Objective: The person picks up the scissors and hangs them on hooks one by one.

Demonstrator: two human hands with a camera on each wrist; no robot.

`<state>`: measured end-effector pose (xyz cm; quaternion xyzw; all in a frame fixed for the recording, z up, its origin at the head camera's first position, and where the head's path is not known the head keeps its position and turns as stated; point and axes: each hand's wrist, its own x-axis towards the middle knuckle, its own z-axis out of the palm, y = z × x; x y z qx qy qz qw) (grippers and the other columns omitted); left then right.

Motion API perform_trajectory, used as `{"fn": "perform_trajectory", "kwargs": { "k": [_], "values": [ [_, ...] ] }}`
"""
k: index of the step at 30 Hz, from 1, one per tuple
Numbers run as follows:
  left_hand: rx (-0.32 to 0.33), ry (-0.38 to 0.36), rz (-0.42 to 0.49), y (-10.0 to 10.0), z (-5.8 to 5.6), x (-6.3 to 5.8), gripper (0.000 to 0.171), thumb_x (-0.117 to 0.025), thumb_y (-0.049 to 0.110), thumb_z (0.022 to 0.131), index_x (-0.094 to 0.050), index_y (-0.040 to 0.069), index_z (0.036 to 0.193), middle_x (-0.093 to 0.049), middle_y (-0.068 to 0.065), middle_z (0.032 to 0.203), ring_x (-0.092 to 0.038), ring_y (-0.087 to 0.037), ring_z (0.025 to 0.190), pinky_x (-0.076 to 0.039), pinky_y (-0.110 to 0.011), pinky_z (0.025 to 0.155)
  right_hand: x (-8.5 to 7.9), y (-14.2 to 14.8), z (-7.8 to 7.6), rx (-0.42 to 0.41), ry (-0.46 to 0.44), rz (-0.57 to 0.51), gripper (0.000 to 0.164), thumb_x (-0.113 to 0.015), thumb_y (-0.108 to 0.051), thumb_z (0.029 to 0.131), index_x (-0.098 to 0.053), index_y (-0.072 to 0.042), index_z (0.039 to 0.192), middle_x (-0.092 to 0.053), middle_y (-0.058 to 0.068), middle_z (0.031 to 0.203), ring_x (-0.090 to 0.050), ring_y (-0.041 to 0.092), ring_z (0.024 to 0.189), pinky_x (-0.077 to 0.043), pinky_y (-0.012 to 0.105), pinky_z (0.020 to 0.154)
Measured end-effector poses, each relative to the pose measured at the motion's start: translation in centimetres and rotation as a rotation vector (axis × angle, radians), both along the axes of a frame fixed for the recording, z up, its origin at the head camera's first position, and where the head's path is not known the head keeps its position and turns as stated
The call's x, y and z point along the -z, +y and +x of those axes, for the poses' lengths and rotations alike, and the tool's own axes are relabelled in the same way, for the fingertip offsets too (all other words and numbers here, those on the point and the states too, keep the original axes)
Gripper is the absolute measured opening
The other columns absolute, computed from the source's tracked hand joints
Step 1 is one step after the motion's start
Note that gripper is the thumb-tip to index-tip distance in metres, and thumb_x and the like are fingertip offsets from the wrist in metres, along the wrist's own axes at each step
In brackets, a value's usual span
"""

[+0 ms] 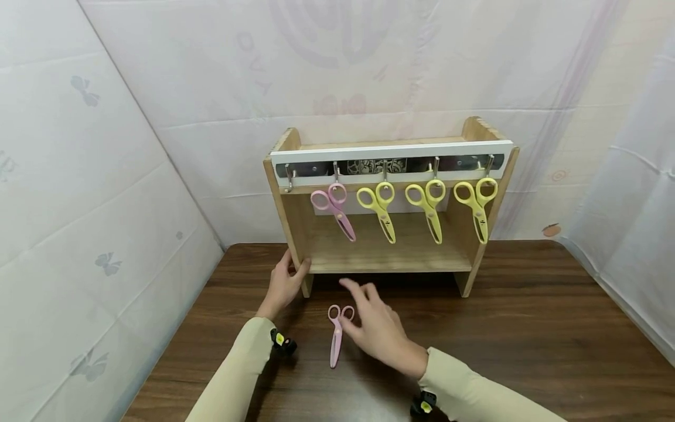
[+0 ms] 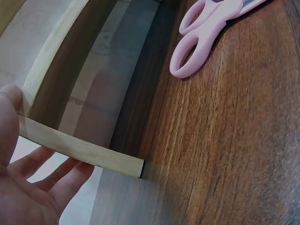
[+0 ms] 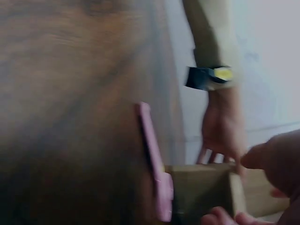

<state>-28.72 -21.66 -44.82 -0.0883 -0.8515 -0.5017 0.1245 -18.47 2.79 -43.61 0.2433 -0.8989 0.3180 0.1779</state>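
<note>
My left hand (image 1: 285,284) grips the lower left side panel of a wooden shelf rack (image 1: 390,261). In the left wrist view its thumb lies over the panel's edge and its fingers (image 2: 70,185) reach round the outer face. A pair of pink scissors (image 1: 336,340) lies on the table in front of the rack, handles toward it. Over the scissors' right handle hovers my right hand (image 1: 379,328), thumb and fingers spread with nothing between them. The right wrist view is blurred but shows the scissors (image 3: 152,145) apart from that hand.
Along the rack's top front runs a white hook rail (image 1: 279,157). Another pair of pink scissors (image 1: 337,212) and three yellow pairs, the rightmost (image 1: 479,211) among them, hang from it. The leftmost hook (image 1: 288,177) holds nothing. Printed cloth (image 1: 211,76) covers the walls around the brown table (image 1: 554,328).
</note>
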Motion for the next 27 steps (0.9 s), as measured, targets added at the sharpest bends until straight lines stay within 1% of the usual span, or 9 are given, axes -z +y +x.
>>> {"fn": "perform_trajectory", "kwargs": {
  "k": [2,5,8,12,15,20,27],
  "values": [
    [-0.001,-0.007,0.001,0.0,0.0,0.0,0.054,-0.06,0.035,0.106,-0.045,0.012,0.152,-0.06,-0.022,0.136,-0.062,-0.036,0.121,-0.056,-0.052,0.096,0.9,-0.3,0.3,-0.038,-0.051,0.09,0.068,-0.08,-0.03,0.092,-0.046,-0.028,0.151,-0.055,0.005,0.105,-0.043,0.005,0.056,-0.035,0.019,0.039],
    [-0.004,-0.012,-0.001,0.0,0.0,0.0,0.054,-0.059,0.036,0.106,-0.045,0.012,0.152,-0.06,-0.021,0.136,-0.062,-0.036,0.121,-0.056,-0.052,0.095,2.0,-0.6,0.6,-0.077,-0.117,0.182,0.063,-0.078,-0.035,0.093,-0.048,-0.029,0.148,-0.054,0.004,0.102,-0.047,0.01,0.068,-0.036,0.021,0.042],
    [-0.008,-0.011,-0.006,0.0,-0.1,0.0,0.054,-0.059,0.036,0.106,-0.045,0.012,0.152,-0.06,-0.021,0.136,-0.062,-0.036,0.121,-0.057,-0.052,0.094,2.4,-1.0,0.8,-0.085,-0.134,0.251,0.057,-0.079,-0.038,0.092,-0.053,-0.028,0.142,-0.056,0.007,0.105,-0.051,0.017,0.078,-0.04,0.025,0.046],
    [-0.016,-0.008,-0.019,0.0,0.0,0.0,0.056,-0.059,0.034,0.106,-0.043,0.011,0.154,-0.059,-0.021,0.136,-0.062,-0.036,0.121,-0.057,-0.052,0.094,2.7,-1.4,1.2,-0.088,-0.136,0.307,0.049,-0.08,-0.044,0.09,-0.062,-0.025,0.132,-0.058,0.01,0.111,-0.055,0.023,0.085,-0.047,0.033,0.052],
    [-0.014,-0.008,-0.021,0.0,-0.1,0.1,0.057,-0.059,0.034,0.106,-0.041,0.011,0.155,-0.059,-0.022,0.138,-0.062,-0.036,0.121,-0.057,-0.052,0.095,3.0,-1.7,1.4,-0.096,-0.14,0.336,0.043,-0.078,-0.047,0.09,-0.068,-0.025,0.125,-0.059,0.009,0.113,-0.056,0.023,0.087,-0.05,0.035,0.057],
    [-0.001,-0.005,-0.007,-0.1,-0.2,0.0,0.057,-0.06,0.035,0.106,-0.042,0.011,0.155,-0.058,-0.022,0.138,-0.062,-0.038,0.122,-0.057,-0.052,0.094,3.4,-2.1,1.4,-0.095,-0.101,0.388,0.034,-0.076,-0.051,0.09,-0.071,-0.026,0.113,-0.058,0.006,0.108,-0.053,0.022,0.086,-0.05,0.036,0.059],
    [-0.004,-0.016,-0.01,-0.1,0.0,-0.1,0.057,-0.059,0.035,0.106,-0.042,0.011,0.155,-0.059,-0.022,0.137,-0.063,-0.038,0.12,-0.057,-0.052,0.093,3.8,-2.4,1.4,-0.095,-0.042,0.405,0.031,-0.079,-0.049,0.089,-0.073,-0.025,0.108,-0.058,0.005,0.104,-0.053,0.021,0.086,-0.047,0.034,0.058]
  ]
}}
